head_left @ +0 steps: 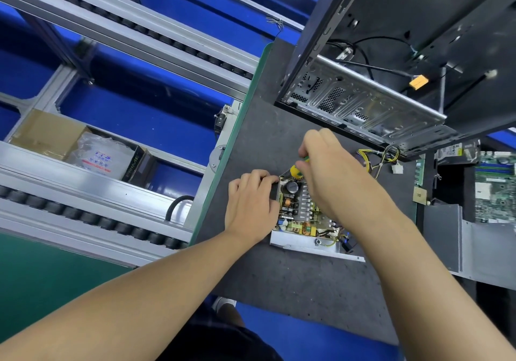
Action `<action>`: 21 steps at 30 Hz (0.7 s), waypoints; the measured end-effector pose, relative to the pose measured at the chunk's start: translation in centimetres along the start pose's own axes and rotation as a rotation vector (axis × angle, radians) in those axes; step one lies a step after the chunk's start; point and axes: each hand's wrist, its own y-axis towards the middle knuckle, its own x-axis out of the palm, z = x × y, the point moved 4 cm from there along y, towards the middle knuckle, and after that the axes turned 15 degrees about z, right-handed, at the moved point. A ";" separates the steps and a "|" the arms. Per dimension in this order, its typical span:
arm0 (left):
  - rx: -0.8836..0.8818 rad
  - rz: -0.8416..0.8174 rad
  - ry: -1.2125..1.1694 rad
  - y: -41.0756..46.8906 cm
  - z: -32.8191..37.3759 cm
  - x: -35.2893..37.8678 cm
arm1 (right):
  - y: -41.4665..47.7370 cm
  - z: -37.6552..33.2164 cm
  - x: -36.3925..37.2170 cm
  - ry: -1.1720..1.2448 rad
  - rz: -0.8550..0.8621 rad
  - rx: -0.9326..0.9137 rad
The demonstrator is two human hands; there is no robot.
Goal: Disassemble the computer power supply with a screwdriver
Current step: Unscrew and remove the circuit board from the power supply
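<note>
Now, left hand (pixel 251 204) clamped over the edge of the power supply (pixel 303 222), right hand (pixel 332 176) around the yellow screwdriver (pixel 296 171).

The screwdriver handle (pixel 296 171) is banded yellow and green. The power supply (pixel 304 245) is cased in silver, its board dotted with black, copper and yellow parts. The table (pixel 293 282) is covered in dark speckled grey, edged in green. The computer case (pixel 418 11) is finished in black, the motherboard (pixel 495 187) in green
</note>
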 end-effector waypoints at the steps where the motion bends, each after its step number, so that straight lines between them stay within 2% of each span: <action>1: -0.002 -0.004 0.001 0.0 0.0 0.0 | 0.0 0.1 0.0 0.018 -0.024 -0.003; 6: -0.002 -0.007 -0.009 -0.1 -0.1 0.1 | 0.1 0.8 0.0 0.047 -0.140 -0.007; 9: -0.002 -0.004 -0.005 -0.1 -0.1 0.1 | 0.0 0.8 -0.2 0.096 -0.062 0.038; 16: 0.003 -0.008 -0.006 -0.2 -0.1 0.0 | -0.3 0.0 -0.3 -0.001 0.112 0.025; 18: 0.005 -0.009 -0.008 -0.2 -0.1 0.0 | -0.4 0.0 -0.1 0.009 0.095 -0.005; 21: 0.002 -0.015 -0.015 -0.1 -0.1 -0.1 | -0.5 0.8 0.0 0.156 0.037 0.115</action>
